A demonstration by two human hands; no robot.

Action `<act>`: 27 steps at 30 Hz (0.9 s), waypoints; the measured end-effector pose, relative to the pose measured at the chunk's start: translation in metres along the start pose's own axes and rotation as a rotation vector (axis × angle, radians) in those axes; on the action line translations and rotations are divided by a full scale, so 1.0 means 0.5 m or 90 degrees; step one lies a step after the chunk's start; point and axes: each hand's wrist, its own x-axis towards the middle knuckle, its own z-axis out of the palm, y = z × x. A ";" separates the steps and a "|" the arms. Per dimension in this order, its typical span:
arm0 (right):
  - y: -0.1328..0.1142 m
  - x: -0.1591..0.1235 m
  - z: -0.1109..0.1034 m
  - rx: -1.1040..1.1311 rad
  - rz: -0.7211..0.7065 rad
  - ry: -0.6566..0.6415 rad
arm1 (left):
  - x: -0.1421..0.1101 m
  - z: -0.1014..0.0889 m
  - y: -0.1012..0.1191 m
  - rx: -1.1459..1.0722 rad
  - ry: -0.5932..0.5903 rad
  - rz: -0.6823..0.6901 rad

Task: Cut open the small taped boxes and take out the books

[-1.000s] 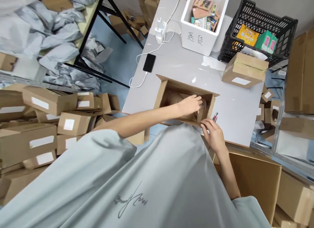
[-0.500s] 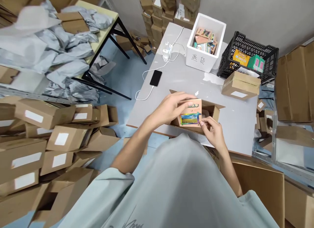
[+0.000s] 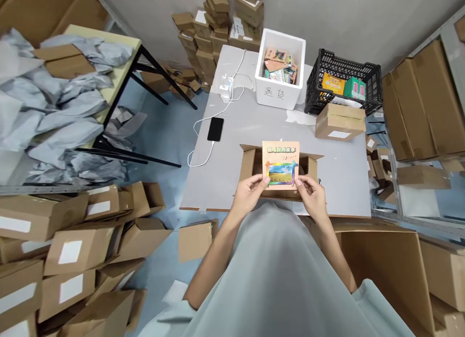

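Observation:
A small book [image 3: 281, 163] with a tan cover and a colourful field picture is held upright between my two hands. My left hand [image 3: 250, 194] pinches its lower left corner with the thumb in front. At the lower right corner, my right hand [image 3: 311, 194] grips it the same way. Directly behind and below the book stands an open cardboard box [image 3: 249, 163] with its flaps spread. The book hides much of the inside of this box.
On the table [image 3: 232, 133] are a phone [image 3: 215, 129] on a white cable, a white foam box [image 3: 279, 92] of booklets, a black crate [image 3: 343, 80] and a closed carton [image 3: 339, 121]. Grey parcels [image 3: 69, 99] cover a side table. Cartons [image 3: 69, 252] pile up at left.
My left hand has moved from the book's top edge down to its lower left corner, uncovering the title. The view has shifted, and the right hand keeps its hold.

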 end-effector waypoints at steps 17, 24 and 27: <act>-0.055 -0.037 0.035 -0.530 -0.261 0.256 | -0.020 0.088 0.030 -0.008 0.075 0.143; -0.086 -0.043 0.047 -0.211 -0.178 0.105 | -0.037 0.104 0.008 0.190 0.073 0.319; -0.082 -0.040 0.047 -0.169 -0.131 0.139 | -0.036 0.096 -0.001 0.261 0.022 0.378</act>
